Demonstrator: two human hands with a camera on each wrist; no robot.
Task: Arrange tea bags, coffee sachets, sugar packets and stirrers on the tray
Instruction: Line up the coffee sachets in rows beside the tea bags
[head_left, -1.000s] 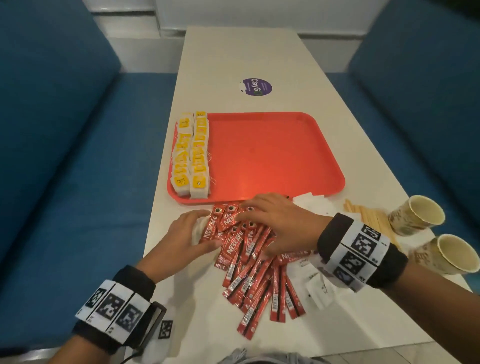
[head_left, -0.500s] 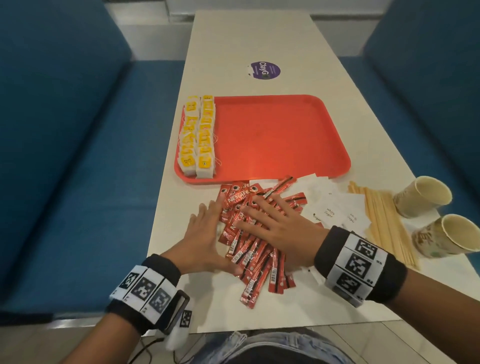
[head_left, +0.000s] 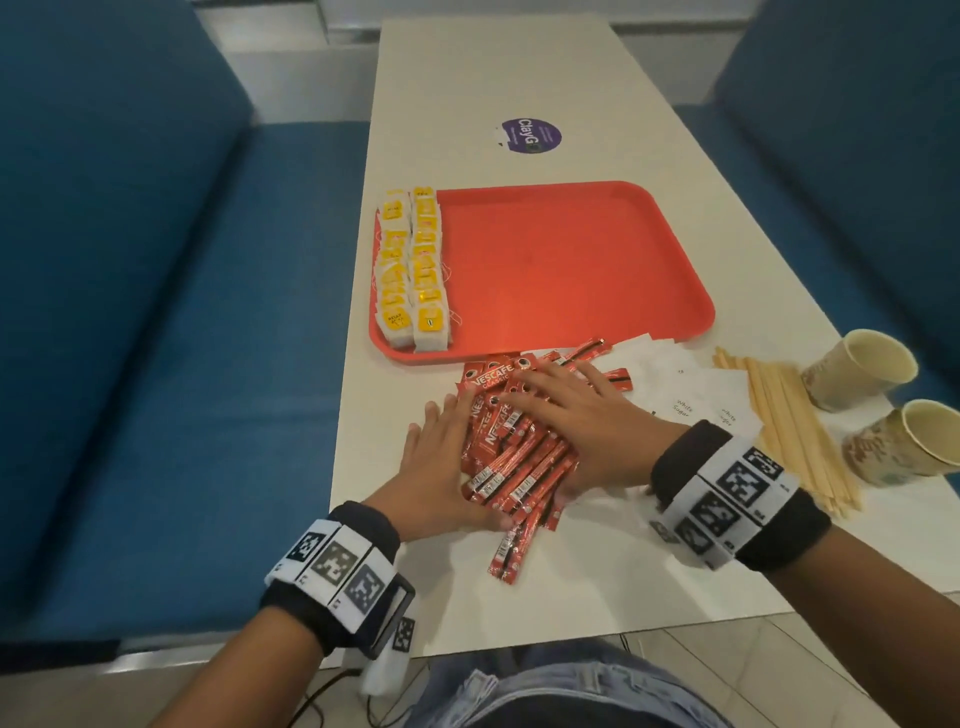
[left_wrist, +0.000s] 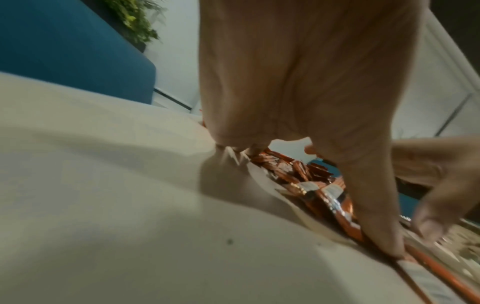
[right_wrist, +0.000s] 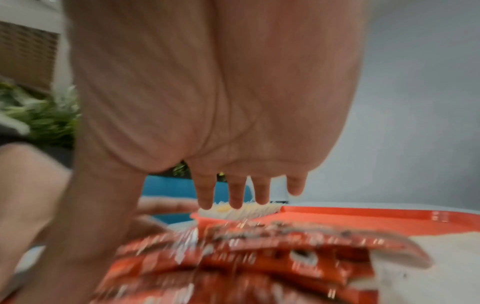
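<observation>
On the desk (head_left: 519, 78) the tray (head_left: 571, 270) lies far from the person, tea bags (head_left: 413, 270) in 2 rows along its left edge. Nearer, the coffee sachets (head_left: 514, 462) are heaped between left hand (head_left: 441, 467) and right hand (head_left: 582, 421). To their right lie sugar packets (head_left: 685, 384), then stirrers (head_left: 795, 421), then 2 cups (head_left: 857, 374).

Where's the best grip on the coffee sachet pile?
Probably squeeze the coffee sachets across their long sides, left hand from the left, right hand from the right: the sticks lie roughly parallel, so a sideways squeeze bundles them.
</observation>
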